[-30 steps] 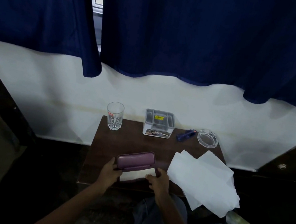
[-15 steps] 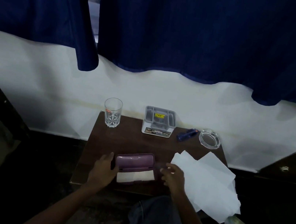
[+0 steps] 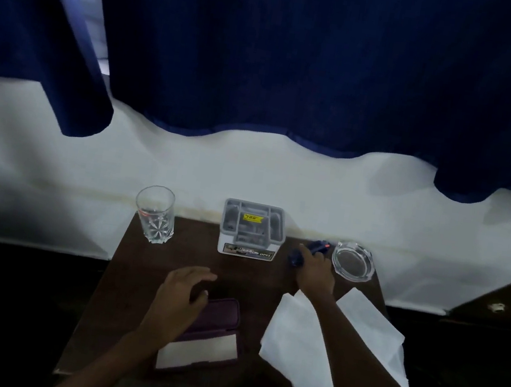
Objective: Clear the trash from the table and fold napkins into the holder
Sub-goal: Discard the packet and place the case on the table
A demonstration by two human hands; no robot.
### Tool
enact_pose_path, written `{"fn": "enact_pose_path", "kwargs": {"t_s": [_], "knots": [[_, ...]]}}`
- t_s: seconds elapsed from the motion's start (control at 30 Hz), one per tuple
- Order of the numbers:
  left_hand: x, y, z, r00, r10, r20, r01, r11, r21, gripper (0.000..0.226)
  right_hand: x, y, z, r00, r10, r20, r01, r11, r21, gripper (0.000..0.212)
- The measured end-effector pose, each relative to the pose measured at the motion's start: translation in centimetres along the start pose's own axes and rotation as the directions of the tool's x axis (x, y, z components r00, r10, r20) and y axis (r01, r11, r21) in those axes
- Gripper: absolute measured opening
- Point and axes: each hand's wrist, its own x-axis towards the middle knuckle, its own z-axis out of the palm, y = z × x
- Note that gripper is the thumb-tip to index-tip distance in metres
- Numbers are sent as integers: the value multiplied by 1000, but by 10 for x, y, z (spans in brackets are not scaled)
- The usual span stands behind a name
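A purple napkin holder (image 3: 224, 316) lies open near the front edge of the dark wooden table (image 3: 142, 276), with a folded white napkin (image 3: 201, 349) inside it. My left hand (image 3: 180, 298) hovers over the holder's left side, its fingers loosely spread and holding nothing. Loose white napkins (image 3: 291, 341) lie spread at the right and hang over the table's edge. My right hand (image 3: 315, 270) reaches across them to the back right. There its fingers curl over a small blue item (image 3: 295, 260) beside the ashtray.
An empty drinking glass (image 3: 154, 214) stands at the back left. A grey and white organiser box (image 3: 252, 229) is at the back middle, and a glass ashtray (image 3: 353, 260) at the back right. The white wall and dark blue curtains (image 3: 299, 67) rise behind the table.
My right hand left the holder and reached forward over the loose napkins to the blue item. My left hand lifted off the holder's left end and now hovers above it.
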Motion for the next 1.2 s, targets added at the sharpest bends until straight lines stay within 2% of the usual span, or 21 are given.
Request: {"fn": "enact_pose_path", "kwargs": {"t_s": [0.1,0.17,0.23,0.33,0.43,0.57,0.63,0.7,0.77,0.83,0.87,0.93,1.03,1.13,1.2], "knots": [[3,5,4,1000,4,14,-3,998,-66,42,8,1,11,1000,16,21,-14,998,-55,49],[4,7,5,1000,3,14,-2,996,-86,32,11,1,12,999,19,-30,-20,999,-32,36],[3,12,5,1000,10,2,-9,992,-124,28,9,3,9,997,31,-68,-28,999,37,32],[2,19,4,1000,10,-2,-10,974,-227,30,-2,5,3,983,77,-165,-39,973,226,35],[-3,31,1,999,-20,41,33,941,-336,33,-28,1,0,959,64,-275,32,942,333,36],[-9,53,-5,974,-35,226,140,872,-469,27,-79,-13,4,899,21,-438,221,842,493,37],[-13,70,-9,954,-42,298,201,826,-526,22,-106,-29,5,873,12,-488,282,804,523,39],[-16,84,-14,908,-146,394,360,753,-551,28,-131,-48,7,855,-12,-519,333,780,530,41],[-22,97,-22,838,-265,476,525,628,-574,39,-155,-66,10,837,-76,-542,402,757,515,44],[-27,100,-30,819,-320,476,572,506,-645,40,-177,-80,19,832,-160,-531,461,732,501,47],[-30,99,-33,825,-334,456,565,475,-674,37,-186,-85,25,833,-188,-520,476,722,503,50],[-38,91,-38,843,-351,408,536,483,-692,30,-200,-93,32,851,-220,-476,484,681,549,52],[-50,75,-46,869,-360,340,491,542,-682,27,-211,-94,36,906,-212,-366,421,548,723,42],[-61,55,-54,900,-352,257,431,626,-650,20,-216,-92,28,967,-27,-253,236,470,851,35],[-67,38,-57,925,-326,197,378,717,-585,27,-214,-89,19,977,128,-170,111,377,920,30]]}}
